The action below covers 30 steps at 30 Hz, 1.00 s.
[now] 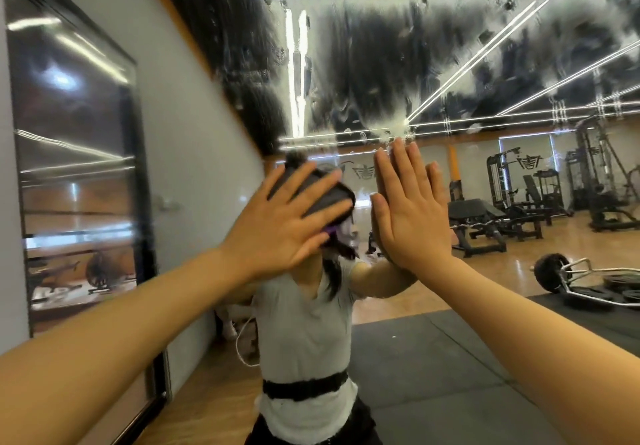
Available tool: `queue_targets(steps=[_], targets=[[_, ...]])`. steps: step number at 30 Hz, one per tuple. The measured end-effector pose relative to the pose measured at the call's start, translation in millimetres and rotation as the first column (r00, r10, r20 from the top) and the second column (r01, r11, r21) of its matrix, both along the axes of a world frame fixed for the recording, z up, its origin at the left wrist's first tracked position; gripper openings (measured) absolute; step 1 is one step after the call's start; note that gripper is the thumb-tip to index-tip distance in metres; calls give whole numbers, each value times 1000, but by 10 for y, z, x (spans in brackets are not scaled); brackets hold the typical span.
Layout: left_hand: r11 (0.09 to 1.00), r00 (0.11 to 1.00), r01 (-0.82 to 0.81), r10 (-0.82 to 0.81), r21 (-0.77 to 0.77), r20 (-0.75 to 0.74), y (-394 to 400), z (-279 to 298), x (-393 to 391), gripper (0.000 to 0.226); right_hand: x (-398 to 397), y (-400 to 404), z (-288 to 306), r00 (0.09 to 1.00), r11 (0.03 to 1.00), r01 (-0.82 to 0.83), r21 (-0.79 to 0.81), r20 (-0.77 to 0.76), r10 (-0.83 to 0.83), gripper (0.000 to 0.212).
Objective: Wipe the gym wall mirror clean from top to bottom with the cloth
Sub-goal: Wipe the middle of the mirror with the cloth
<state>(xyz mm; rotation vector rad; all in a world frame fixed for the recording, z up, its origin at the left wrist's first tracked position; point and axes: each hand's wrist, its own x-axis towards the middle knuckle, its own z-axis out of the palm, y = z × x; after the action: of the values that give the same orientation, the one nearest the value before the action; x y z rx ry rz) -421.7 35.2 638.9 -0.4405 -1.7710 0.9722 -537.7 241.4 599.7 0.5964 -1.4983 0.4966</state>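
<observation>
**Mirror: wet film on the top part, cloth now at its lower edge**

Mirror (450, 64) fills the wall in front of the person, and its upper part, from about 10 to 2 o'clock in the view, is covered with a streaky, smeared film. Below this film the glass looks clear and reflects the gym floor and machines (519, 195).

The left hand (277, 223) lies flat with the fingers spread, and it presses a dark cloth (322, 199) against the glass. The cloth shows only past the fingertips, at 1 o'clock of the palm; a small purple part (330, 233) shows at its lower side. The right hand (408, 209) is also flat on the mirror, fingers straight and close together, and it holds nothing. It stands just beside the left hand, at 3 o'clock of it, with the fingertips at the lower border of the smeared zone.

I judge that the step in hand is the wiping stroke, and that most of the work is not yet done, because the film above is still wide.

To do it well:
- The cloth should go up to the top edge first, toward 12 o'clock, and then come down in straight, overlapping lanes.
- The palm should press evenly, so that the whole cloth touches the glass.
- The bare right hand will probably leave prints on the glass; better to take it off, or to wipe that place at the end.
- The streaks toward 2 o'clock need their own lanes.
</observation>
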Motion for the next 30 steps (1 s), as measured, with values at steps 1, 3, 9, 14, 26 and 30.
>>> queue_targets(steps=[1,3,9,14,26,30], targets=[[999,999,-1,3,55,-43,23,155,-18,54,-6,1,0,1000,1000,1,3,4,-1,60],[981,991,31,-5,194,-136,95,523,-29,54,-7,4,-2,1000,1000,-2,3,11,2,60],[893,972,94,13,439,-234,308,1177,-70,50,-4,0,-7,1000,1000,-21,3,11,21,60],[952,986,113,-72,283,-152,245,925,-128,51,3,7,-11,999,999,-44,5,23,44,61],[994,992,110,-111,17,57,463,-170,-262,52,-199,643,-255,984,972,-126,-198,102,148,65],[995,994,99,-98,-26,52,455,-240,-278,50,-251,595,-316,987,982,-45,-182,146,72,65]])
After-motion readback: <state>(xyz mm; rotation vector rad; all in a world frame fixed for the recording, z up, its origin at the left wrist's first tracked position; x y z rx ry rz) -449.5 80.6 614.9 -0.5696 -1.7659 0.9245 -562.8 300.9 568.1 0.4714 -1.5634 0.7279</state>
